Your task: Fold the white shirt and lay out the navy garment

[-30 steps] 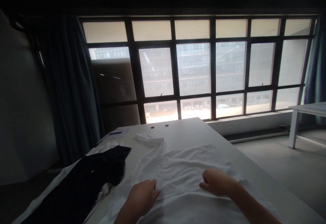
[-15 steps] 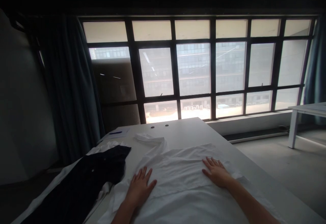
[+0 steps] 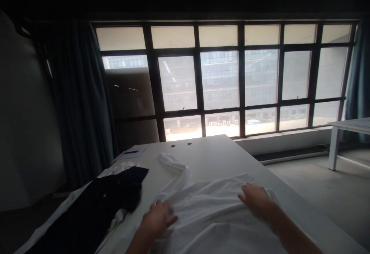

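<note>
A white cloth shirt (image 3: 208,215) lies crumpled on the white table (image 3: 208,150), with a twisted fold (image 3: 172,162) at its far end. My left hand (image 3: 157,219) presses into the shirt's near left side, fingers curled into the fabric. On the right, my right hand (image 3: 256,198) has its fingers bent over the shirt's upper right edge. Wrinkles run out from both hands. To the left of my left hand, a black buttoned garment (image 3: 101,204) lies over a strip of white cloth (image 3: 65,204), apart from the hand.
A sheet of paper (image 3: 133,152) with a blue pen (image 3: 131,152) lies at the table's far left corner, and two round holes (image 3: 181,144) sit in the far end. Past the table's right edge is a grey floor (image 3: 326,192), then a second white table (image 3: 347,125). A large window (image 3: 222,78) stands ahead.
Both hands have gone from flat, spread fingers to curled ones gathering cloth. My right hand has shifted rightward, and the shirt is more wrinkled.
</note>
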Available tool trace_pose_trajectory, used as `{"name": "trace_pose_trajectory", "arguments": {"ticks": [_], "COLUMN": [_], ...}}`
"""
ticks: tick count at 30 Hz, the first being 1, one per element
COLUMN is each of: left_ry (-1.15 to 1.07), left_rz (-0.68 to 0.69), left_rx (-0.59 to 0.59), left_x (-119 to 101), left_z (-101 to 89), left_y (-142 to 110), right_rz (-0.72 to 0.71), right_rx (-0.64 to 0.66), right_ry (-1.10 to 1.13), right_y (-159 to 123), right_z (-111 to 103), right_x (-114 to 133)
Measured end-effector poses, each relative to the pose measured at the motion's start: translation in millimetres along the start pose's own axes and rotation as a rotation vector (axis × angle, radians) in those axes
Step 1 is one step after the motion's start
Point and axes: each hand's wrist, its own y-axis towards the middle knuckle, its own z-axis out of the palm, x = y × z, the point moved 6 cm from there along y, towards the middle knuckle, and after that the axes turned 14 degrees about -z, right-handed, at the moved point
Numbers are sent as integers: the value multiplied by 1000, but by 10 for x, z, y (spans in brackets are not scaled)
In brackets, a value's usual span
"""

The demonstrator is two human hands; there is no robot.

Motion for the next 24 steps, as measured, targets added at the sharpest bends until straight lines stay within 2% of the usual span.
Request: {"name": "trace_pose_trajectory", "arguments": {"ticks": [2, 4, 6, 7, 9, 14, 17, 19, 20, 22, 24], "left_ry": [-10, -21, -36, -46, -65, -74, -75, -69, -66, -62, -60], "left_rz": [27, 57, 70, 77, 102, 125, 126, 119, 117, 114, 111], "left_rx": [-35, -15, 28, 43, 53, 24, -2, -15, -18, -22, -21], "left_x": [-186, -335, -381, -366, -290, -91, -89, -105, -110, -110, -90], "left_z": [50, 160, 276, 318, 362, 363, 376, 393, 402, 411, 411], "left_y": [-38, -43, -11, 15, 77, 193, 202, 202, 203, 209, 221], "right_rz": [-128, -249, -276, -245, -152, 174, 384, 442, 427, 341, 261], "right_rx": [-35, -25, 40, 79, 127, 158, 150, 93, 55, 4, 9], "right_ry": [37, 122, 183, 187, 161, 50, 4, -75, -116, -150, -113], "right_y": [42, 97, 150, 171, 193, 82, -43, -71, -57, 9, 73], "right_z": [88, 233, 395, 465, 543, 515, 471, 409, 375, 331, 333], "right_x": [323, 590, 662, 604, 338, -718, -1149, -1215, -1182, -1046, -928]}}
